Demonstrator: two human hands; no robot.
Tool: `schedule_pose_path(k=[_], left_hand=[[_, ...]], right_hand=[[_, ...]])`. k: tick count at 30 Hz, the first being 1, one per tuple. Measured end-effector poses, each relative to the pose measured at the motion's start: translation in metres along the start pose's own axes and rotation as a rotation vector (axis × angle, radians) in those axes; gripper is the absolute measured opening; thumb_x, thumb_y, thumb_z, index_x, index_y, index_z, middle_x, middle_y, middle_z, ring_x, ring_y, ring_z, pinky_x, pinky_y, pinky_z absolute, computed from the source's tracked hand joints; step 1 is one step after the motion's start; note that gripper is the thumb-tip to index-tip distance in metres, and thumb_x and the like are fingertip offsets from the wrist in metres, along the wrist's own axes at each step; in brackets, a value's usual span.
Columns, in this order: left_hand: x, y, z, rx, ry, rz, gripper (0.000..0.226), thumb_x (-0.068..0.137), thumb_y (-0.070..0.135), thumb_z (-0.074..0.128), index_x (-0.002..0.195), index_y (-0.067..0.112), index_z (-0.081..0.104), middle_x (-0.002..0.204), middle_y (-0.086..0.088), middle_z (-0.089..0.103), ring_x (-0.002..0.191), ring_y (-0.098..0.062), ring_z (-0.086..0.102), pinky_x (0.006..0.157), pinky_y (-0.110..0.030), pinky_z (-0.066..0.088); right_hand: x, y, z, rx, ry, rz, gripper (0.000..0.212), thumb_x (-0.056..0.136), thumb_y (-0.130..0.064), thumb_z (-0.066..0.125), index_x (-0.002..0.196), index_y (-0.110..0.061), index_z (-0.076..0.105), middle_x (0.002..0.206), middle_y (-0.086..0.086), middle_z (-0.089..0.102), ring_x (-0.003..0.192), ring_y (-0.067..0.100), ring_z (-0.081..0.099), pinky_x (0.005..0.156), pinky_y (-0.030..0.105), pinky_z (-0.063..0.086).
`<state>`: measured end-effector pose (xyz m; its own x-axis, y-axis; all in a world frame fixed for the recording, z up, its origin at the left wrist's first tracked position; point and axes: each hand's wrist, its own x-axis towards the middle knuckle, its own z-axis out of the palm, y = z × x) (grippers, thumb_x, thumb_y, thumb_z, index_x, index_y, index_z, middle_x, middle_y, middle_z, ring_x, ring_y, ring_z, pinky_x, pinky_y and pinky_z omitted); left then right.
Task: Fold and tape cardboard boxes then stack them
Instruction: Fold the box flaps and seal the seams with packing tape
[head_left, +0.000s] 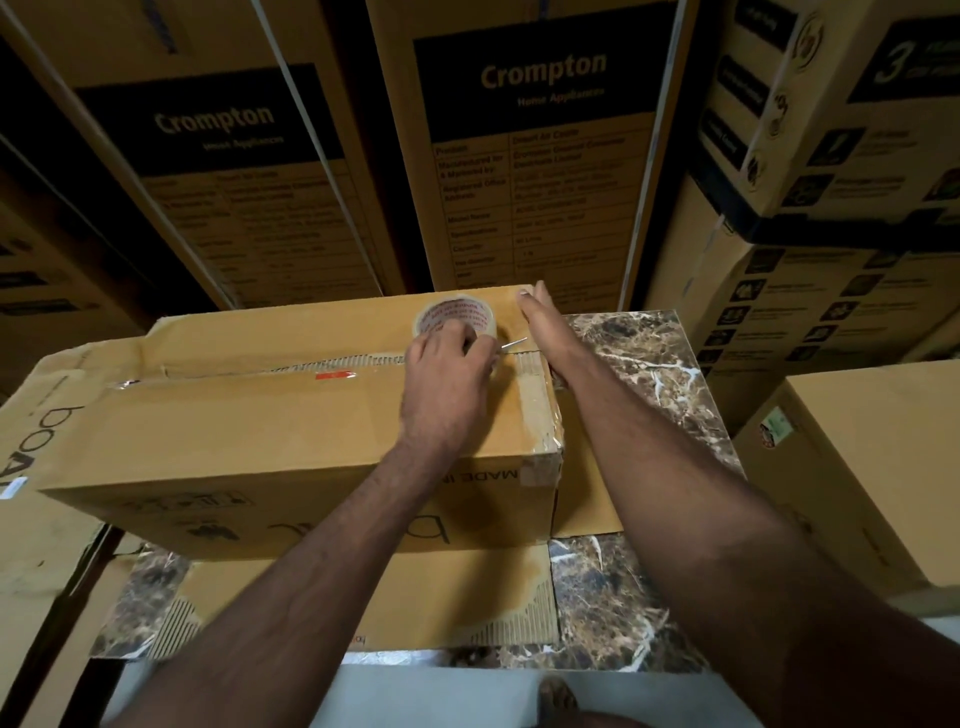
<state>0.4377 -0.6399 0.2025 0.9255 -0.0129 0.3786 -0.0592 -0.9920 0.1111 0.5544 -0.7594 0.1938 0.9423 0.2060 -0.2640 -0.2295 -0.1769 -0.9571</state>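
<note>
A brown cardboard box (249, 415) lies on a marble table, its top flaps folded shut with clear tape along part of the centre seam. My left hand (447, 379) grips a roll of clear tape (454, 317) on the box top near the right end of the seam. A short stretch of tape runs from the roll to the box's right edge. My right hand (545, 327) lies with straight fingers against the far right edge of the box, pressing it.
The marble table (649, 364) carries a flat piece of cardboard (415, 597) under the box. Tall printed cartons (530, 156) stand right behind the table. More stacked cartons (831, 208) fill the right side, and a plain box (872, 467) sits beside the table.
</note>
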Motion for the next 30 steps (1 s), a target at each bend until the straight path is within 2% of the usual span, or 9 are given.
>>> schedule_pose_path(k=[4, 9, 12, 16, 18, 20, 23, 26, 30], left_hand=[[-0.003, -0.003, 0.000, 0.016, 0.003, -0.014, 0.030, 0.099, 0.030, 0.057, 0.127, 0.021, 0.060, 0.133, -0.010, 0.052, 0.125, -0.028, 0.044, 0.108, -0.045, 0.037], [0.010, -0.005, 0.000, 0.018, 0.037, 0.005, 0.028, 0.098, 0.034, 0.058, 0.123, 0.024, 0.060, 0.129, -0.008, 0.053, 0.120, -0.026, 0.048, 0.106, -0.043, 0.037], [0.009, -0.009, 0.004, 0.027, 0.050, -0.006, 0.029, 0.098, 0.035, 0.058, 0.125, 0.023, 0.059, 0.129, -0.008, 0.054, 0.119, -0.026, 0.048, 0.105, -0.042, 0.037], [0.005, -0.003, 0.007, 0.047, 0.060, 0.008, 0.032, 0.098, 0.038, 0.057, 0.127, 0.023, 0.059, 0.130, -0.009, 0.054, 0.119, -0.026, 0.051, 0.106, -0.045, 0.036], [0.000, -0.001, 0.007, 0.033, 0.040, 0.006, 0.032, 0.099, 0.035, 0.055, 0.128, 0.021, 0.058, 0.132, -0.011, 0.053, 0.121, -0.027, 0.050, 0.107, -0.046, 0.035], [-0.005, 0.001, 0.007, 0.027, 0.024, 0.015, 0.031, 0.100, 0.032, 0.053, 0.129, 0.020, 0.058, 0.134, -0.012, 0.051, 0.124, -0.029, 0.048, 0.107, -0.046, 0.034], [-0.007, 0.003, 0.005, 0.027, 0.028, 0.035, 0.031, 0.098, 0.035, 0.057, 0.127, 0.022, 0.058, 0.135, -0.010, 0.051, 0.126, -0.029, 0.047, 0.108, -0.046, 0.034], [-0.008, 0.001, 0.002, 0.021, 0.030, 0.024, 0.033, 0.097, 0.034, 0.061, 0.127, 0.022, 0.058, 0.136, -0.011, 0.050, 0.127, -0.029, 0.046, 0.109, -0.046, 0.035], [-0.018, 0.003, 0.005, 0.023, -0.015, 0.018, 0.035, 0.095, 0.031, 0.062, 0.129, 0.022, 0.057, 0.136, -0.010, 0.049, 0.126, -0.028, 0.046, 0.111, -0.045, 0.033]], right_hand=[[-0.012, 0.020, 0.006, 0.060, -0.031, 0.001, 0.069, 0.106, -0.051, 0.032, 0.162, -0.019, 0.008, 0.168, 0.004, 0.015, 0.152, 0.023, 0.021, 0.124, 0.042, 0.017], [-0.006, 0.069, -0.006, 0.157, -0.131, -0.020, 0.121, 0.057, -0.103, 0.039, 0.155, -0.032, 0.033, 0.159, 0.007, 0.039, 0.142, 0.030, 0.043, 0.117, 0.059, 0.031], [-0.063, 0.069, 0.003, 0.174, -0.129, 0.009, 0.107, 0.067, -0.098, 0.041, 0.156, -0.041, 0.026, 0.162, 0.003, 0.035, 0.145, 0.027, 0.039, 0.119, 0.059, 0.028], [-0.133, 0.071, 0.009, 0.095, -0.004, -0.138, 0.057, 0.108, -0.050, 0.022, 0.161, -0.037, 0.005, 0.168, -0.006, 0.013, 0.150, 0.017, 0.021, 0.115, 0.034, 0.017], [-0.151, 0.091, 0.009, -0.054, 0.042, -0.222, 0.060, 0.106, -0.051, 0.024, 0.161, -0.038, 0.003, 0.165, -0.002, 0.023, 0.140, 0.018, 0.033, 0.109, 0.034, 0.025], [-0.161, 0.116, 0.007, -0.237, 0.057, -0.309, 0.081, 0.091, -0.076, 0.024, 0.160, -0.041, -0.003, 0.161, 0.003, 0.034, 0.128, 0.020, 0.047, 0.110, 0.047, 0.039], [-0.158, 0.124, 0.002, -0.352, 0.147, -0.429, 0.093, 0.081, -0.089, 0.020, 0.158, -0.044, -0.005, 0.167, -0.001, 0.019, 0.145, 0.019, 0.033, 0.109, 0.061, 0.041], [-0.148, 0.109, 0.001, -0.343, 0.195, -0.559, 0.092, 0.084, -0.086, 0.018, 0.159, -0.039, -0.005, 0.169, -0.006, 0.004, 0.154, 0.019, 0.016, 0.119, 0.055, 0.029], [-0.157, 0.129, 0.004, -0.392, 0.112, -0.506, 0.103, 0.078, -0.091, 0.015, 0.160, -0.032, -0.007, 0.158, -0.029, 0.007, 0.133, 0.009, 0.040, 0.102, 0.044, 0.049]])
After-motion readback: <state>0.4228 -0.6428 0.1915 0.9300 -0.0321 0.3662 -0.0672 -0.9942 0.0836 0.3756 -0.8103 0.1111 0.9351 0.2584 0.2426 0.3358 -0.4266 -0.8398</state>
